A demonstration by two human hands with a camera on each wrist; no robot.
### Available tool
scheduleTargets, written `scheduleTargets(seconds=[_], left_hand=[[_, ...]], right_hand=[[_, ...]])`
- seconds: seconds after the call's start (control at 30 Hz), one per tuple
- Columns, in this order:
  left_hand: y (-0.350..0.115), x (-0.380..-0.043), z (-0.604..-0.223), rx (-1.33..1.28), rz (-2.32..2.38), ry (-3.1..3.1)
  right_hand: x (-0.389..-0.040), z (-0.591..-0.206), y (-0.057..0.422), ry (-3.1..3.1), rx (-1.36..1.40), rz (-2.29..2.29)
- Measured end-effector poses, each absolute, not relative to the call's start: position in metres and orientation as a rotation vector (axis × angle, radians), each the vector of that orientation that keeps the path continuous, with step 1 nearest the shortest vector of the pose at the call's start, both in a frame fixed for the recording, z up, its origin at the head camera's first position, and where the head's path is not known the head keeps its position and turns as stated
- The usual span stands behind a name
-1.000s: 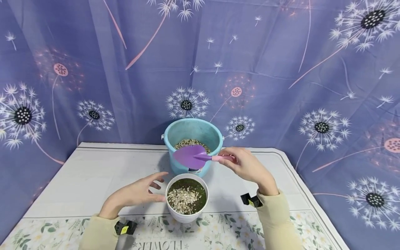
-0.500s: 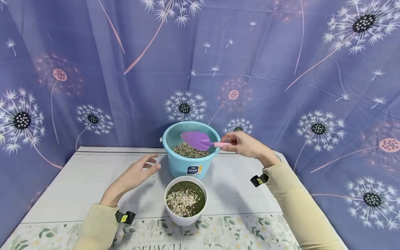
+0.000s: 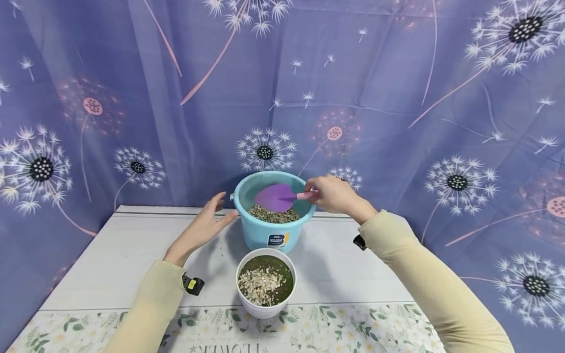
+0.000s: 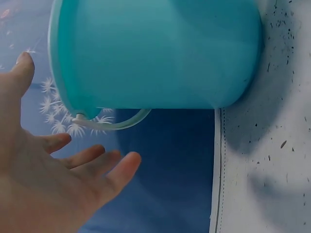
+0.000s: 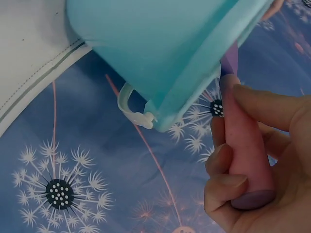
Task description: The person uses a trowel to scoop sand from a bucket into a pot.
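My right hand (image 3: 333, 195) grips the pink handle (image 5: 245, 141) of a purple trowel (image 3: 275, 198). Its blade hangs inside the mouth of a light blue bucket (image 3: 271, 230), over the pale gravel-like mix (image 3: 274, 214) in the bottom. Beside the bucket's left rim, my left hand (image 3: 205, 226) is held with fingers spread and nothing in it. In the left wrist view those fingers are near the bucket's white bail handle (image 4: 116, 125). In front of the bucket stands a white pot (image 3: 265, 312) with dark green-brown contents and a heap of light pebbles (image 3: 260, 285) on top.
Under everything is a white table cover (image 3: 154, 250), with a floral band (image 3: 344, 323) along the near side. Dark crumbs (image 4: 283, 144) dot it beside the bucket. A purple dandelion-print curtain (image 3: 198, 98) hangs directly behind the bucket.
The trowel has moved back from above the bucket's front rim to inside its mouth. My left hand has left the white pot's side and moved forward to the bucket's left rim.
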State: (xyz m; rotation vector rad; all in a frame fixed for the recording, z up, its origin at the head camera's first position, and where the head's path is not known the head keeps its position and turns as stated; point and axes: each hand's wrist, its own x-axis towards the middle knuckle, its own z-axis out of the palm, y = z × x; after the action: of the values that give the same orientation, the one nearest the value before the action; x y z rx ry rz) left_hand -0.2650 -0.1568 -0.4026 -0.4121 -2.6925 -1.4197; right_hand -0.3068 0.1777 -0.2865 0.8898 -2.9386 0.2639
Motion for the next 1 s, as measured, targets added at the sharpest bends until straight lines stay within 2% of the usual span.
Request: scheduleTargets(seconds=[0.37, 0.8, 1.0], left_hand=[[-0.144, -0.283, -0.402, -0.390, -1.463, -2.681], [-0.133, -0.286, -0.404, -0.360, -1.709, -2.550], [-0.121, -0.285, -0.411, -0.251, -1.771, -2.465]], right_hand=[[-0.328, -0.292, 0.165, -2.913, 0.814, 0.037], [-0.333, -0.307, 0.146, -2.882, 0.804, -0.140], [-0.339, -0.316, 0.142, -2.821, 0.803, -0.186]])
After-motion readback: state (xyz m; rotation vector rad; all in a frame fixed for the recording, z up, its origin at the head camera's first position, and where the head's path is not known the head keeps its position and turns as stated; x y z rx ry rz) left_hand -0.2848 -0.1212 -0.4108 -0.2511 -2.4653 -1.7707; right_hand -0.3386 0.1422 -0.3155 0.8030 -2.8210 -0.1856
